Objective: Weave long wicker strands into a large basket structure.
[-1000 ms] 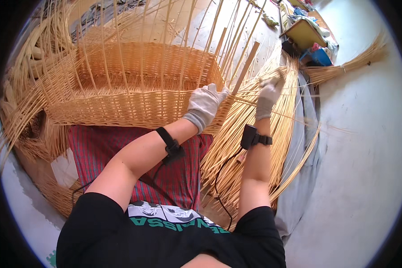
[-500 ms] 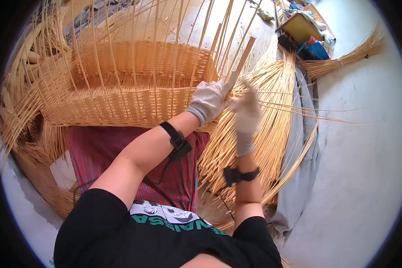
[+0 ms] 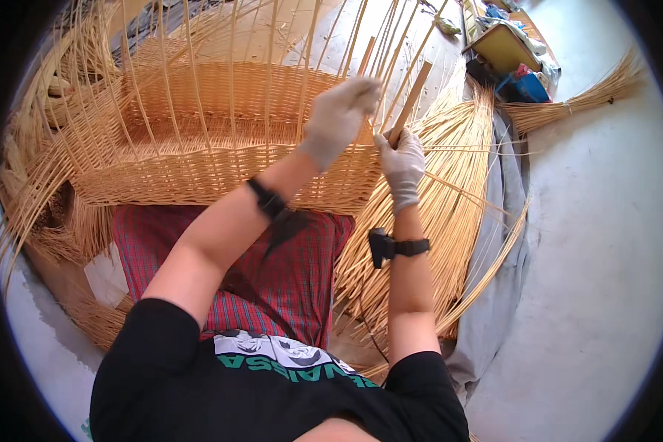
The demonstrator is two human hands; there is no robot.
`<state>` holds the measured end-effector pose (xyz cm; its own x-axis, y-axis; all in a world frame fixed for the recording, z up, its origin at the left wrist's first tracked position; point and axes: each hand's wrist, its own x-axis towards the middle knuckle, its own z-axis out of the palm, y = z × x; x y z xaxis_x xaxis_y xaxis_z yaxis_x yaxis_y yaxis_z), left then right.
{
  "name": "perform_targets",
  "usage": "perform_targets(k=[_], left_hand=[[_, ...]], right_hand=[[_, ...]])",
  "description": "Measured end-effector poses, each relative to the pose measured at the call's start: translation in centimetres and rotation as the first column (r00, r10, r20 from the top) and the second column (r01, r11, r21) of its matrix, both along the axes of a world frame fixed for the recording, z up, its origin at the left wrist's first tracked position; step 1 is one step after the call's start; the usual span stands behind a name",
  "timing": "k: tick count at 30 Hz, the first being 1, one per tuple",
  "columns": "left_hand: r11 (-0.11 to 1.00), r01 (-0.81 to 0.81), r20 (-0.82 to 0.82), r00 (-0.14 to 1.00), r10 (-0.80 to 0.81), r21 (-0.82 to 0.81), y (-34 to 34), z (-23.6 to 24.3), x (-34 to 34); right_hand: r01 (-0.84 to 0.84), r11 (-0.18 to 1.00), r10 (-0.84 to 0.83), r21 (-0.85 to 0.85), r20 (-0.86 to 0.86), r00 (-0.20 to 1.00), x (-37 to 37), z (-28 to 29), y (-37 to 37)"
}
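Observation:
A large rectangular wicker basket, half woven with tall upright stakes, stands in front of me. At its near right corner a flat wooden strip rises at a tilt. My gloved right hand is closed around the strip's lower part, beside the basket rim. Thin weaving strands trail out to the right from that hand. My gloved left hand is raised over the near wall, left of the strip, its fingers bent and smeared by motion. Whether it holds a strand cannot be made out.
A thick spread of loose willow rods lies right of the basket on grey cloth. Red plaid cloth lies below the basket. A tied bundle, a blue container and a low table are at the far right.
My left hand has let go of the strip and moved up and left. My right hand, blurred beside the strip before, has come down onto it.

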<state>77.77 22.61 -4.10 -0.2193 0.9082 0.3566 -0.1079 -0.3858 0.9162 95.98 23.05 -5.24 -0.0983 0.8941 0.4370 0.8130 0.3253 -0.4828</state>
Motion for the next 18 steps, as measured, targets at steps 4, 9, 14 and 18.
perform_targets(k=[4,9,14,18], left_hand=[[0.987,0.057,-0.098,0.993,-0.072,-0.151,9.6,2.5,6.8],[0.969,0.233,-0.296,0.934,-0.201,0.077,1.0,-2.5,5.4],[0.916,0.145,-0.145,0.967,-0.212,-0.374,-16.1,-11.3,-15.0],[0.542,-0.679,-0.171,0.688,0.706,-0.495,-26.5,-13.4,-27.1]], right_hand=[[0.283,0.950,-0.305,0.136,0.190,0.933,-0.7,-3.4,1.4],[0.016,1.000,-0.021,0.021,0.280,0.960,7.5,-7.0,7.9],[0.308,0.916,-0.389,0.258,0.378,0.840,15.1,-9.1,14.8],[0.532,0.763,-0.401,0.367,-0.376,0.835,10.0,-8.8,13.9]])
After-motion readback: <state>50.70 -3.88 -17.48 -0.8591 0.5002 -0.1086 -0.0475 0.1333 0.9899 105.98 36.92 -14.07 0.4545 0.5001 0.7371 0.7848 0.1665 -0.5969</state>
